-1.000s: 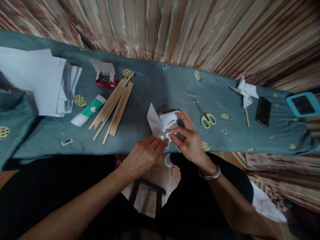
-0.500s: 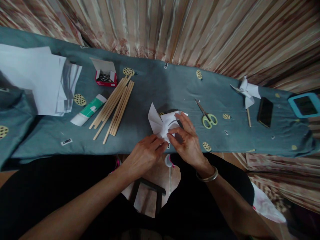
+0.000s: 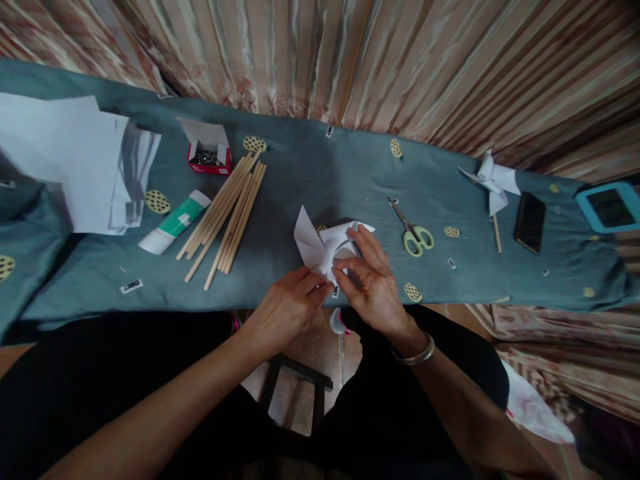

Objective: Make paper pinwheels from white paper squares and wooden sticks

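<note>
- Both hands are set on a folded white paper pinwheel [image 3: 325, 248] at the near edge of the table: the left hand [image 3: 285, 310] has its fingertips drawn together on the paper's near corner, and the right hand [image 3: 373, 283] pinches a curled flap toward the centre with thumb and forefinger, its other fingers spread over the far flap.
- The paper pinwheel lies flat on the teal cloth [image 3: 330, 173], between the bundle of wooden sticks [image 3: 227, 213] and the green-handled scissors [image 3: 413, 230], apart from both.
- A slip is judged likely if the pinch is loosened — the bent flaps look springy and would probably flick back open.
- A tear at the centre could be caused by too hard a pull on the thin paper.
- With the work so close to the edge, the piece could be nudged off toward the lap.
- On the cloth there are also seen a glue tube [image 3: 175, 223], a red box of pins [image 3: 207, 157], loose white sheets [image 3: 70, 160], a finished pinwheel [image 3: 493, 180] on its stick, a dark phone [image 3: 530, 220] and a blue-framed device [image 3: 607, 207].
- Behind the table a striped curtain [image 3: 400, 67] is hung — the room is dimly lit.
</note>
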Action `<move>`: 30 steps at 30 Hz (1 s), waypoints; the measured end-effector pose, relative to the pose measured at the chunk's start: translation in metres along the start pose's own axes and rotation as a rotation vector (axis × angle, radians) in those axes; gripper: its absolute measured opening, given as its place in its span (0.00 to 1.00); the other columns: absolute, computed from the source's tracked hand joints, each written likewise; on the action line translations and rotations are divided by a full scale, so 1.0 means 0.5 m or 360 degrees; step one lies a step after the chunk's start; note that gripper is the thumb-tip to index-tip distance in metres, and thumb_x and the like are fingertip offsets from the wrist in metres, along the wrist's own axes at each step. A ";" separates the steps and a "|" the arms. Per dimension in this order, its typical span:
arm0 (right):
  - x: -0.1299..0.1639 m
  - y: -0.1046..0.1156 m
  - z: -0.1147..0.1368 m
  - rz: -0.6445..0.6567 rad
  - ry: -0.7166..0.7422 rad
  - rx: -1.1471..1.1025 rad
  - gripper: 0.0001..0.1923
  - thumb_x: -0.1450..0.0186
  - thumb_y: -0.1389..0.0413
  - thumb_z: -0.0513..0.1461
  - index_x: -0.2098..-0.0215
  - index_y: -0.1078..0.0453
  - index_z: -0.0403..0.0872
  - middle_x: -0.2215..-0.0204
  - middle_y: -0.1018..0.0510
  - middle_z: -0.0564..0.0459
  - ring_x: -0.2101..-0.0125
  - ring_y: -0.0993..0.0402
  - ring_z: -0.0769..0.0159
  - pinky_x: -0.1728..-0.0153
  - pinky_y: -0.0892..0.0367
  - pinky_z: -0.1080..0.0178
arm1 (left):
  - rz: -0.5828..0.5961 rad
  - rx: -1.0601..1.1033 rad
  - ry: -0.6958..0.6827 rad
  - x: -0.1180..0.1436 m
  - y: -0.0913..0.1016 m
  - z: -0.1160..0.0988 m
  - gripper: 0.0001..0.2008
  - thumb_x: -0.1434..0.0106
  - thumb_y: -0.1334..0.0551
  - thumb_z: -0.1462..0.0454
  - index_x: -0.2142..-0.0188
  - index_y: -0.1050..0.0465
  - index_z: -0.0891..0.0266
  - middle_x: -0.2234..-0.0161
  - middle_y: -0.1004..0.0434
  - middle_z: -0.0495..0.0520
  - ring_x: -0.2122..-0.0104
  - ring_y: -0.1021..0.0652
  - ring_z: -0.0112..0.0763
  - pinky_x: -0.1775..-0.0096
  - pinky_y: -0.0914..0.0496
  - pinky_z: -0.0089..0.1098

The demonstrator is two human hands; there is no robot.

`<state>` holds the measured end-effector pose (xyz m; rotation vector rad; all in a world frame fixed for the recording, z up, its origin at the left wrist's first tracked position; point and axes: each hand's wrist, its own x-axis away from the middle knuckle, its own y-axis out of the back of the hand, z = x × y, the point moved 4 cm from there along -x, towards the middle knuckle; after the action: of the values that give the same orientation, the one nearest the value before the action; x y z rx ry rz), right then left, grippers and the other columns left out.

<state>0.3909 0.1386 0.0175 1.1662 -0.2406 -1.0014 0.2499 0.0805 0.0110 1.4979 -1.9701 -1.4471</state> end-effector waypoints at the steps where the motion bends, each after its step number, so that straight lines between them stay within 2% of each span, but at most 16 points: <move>1: 0.001 0.000 0.001 -0.0010 0.0025 0.0010 0.08 0.32 0.47 0.38 0.60 0.26 0.47 0.37 0.36 0.46 0.34 0.47 0.52 0.39 0.41 0.46 | 0.0010 0.0005 0.0008 0.000 0.000 0.000 0.08 0.33 0.44 0.71 0.57 0.28 0.68 0.62 0.22 0.57 0.64 0.24 0.34 0.64 0.24 0.34; 4: 0.004 -0.002 0.003 -0.0026 0.0093 0.0048 0.10 0.32 0.48 0.37 0.57 0.25 0.47 0.37 0.37 0.46 0.34 0.47 0.52 0.40 0.39 0.46 | 0.0024 0.0007 0.0017 -0.001 0.001 0.000 0.08 0.33 0.44 0.71 0.58 0.28 0.68 0.62 0.22 0.57 0.64 0.24 0.34 0.63 0.24 0.34; 10: 0.004 -0.004 0.008 -0.0034 0.0159 0.0104 0.11 0.31 0.48 0.36 0.56 0.24 0.47 0.35 0.40 0.46 0.34 0.49 0.50 0.41 0.39 0.45 | 0.0005 0.0015 0.0010 0.001 0.000 0.000 0.07 0.34 0.44 0.71 0.59 0.27 0.68 0.62 0.22 0.57 0.64 0.24 0.34 0.63 0.24 0.34; 19: 0.008 -0.010 0.006 0.0026 0.0158 0.0126 0.13 0.31 0.49 0.35 0.51 0.27 0.47 0.33 0.45 0.46 0.32 0.54 0.49 0.40 0.41 0.43 | 0.0015 0.0021 0.0012 0.001 -0.004 0.003 0.08 0.33 0.44 0.70 0.57 0.28 0.69 0.63 0.23 0.57 0.64 0.25 0.35 0.63 0.24 0.35; 25: 0.014 -0.019 0.013 0.0052 0.0166 0.0173 0.17 0.30 0.54 0.33 0.45 0.32 0.49 0.31 0.48 0.46 0.31 0.59 0.51 0.40 0.43 0.41 | 0.0060 0.0027 0.0049 0.000 0.000 0.001 0.08 0.33 0.45 0.70 0.57 0.28 0.68 0.63 0.23 0.57 0.64 0.25 0.35 0.63 0.24 0.35; 30: 0.024 -0.034 0.010 0.0078 0.0127 0.0152 0.20 0.27 0.57 0.36 0.40 0.39 0.50 0.32 0.46 0.44 0.31 0.60 0.54 0.40 0.44 0.42 | 0.0023 0.0065 0.0069 0.001 0.004 0.002 0.09 0.33 0.45 0.70 0.56 0.29 0.67 0.61 0.24 0.58 0.63 0.24 0.34 0.63 0.24 0.34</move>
<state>0.3853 0.1256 0.0014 1.2783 -0.2544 -0.9062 0.2477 0.0805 0.0116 1.5162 -1.9923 -1.3649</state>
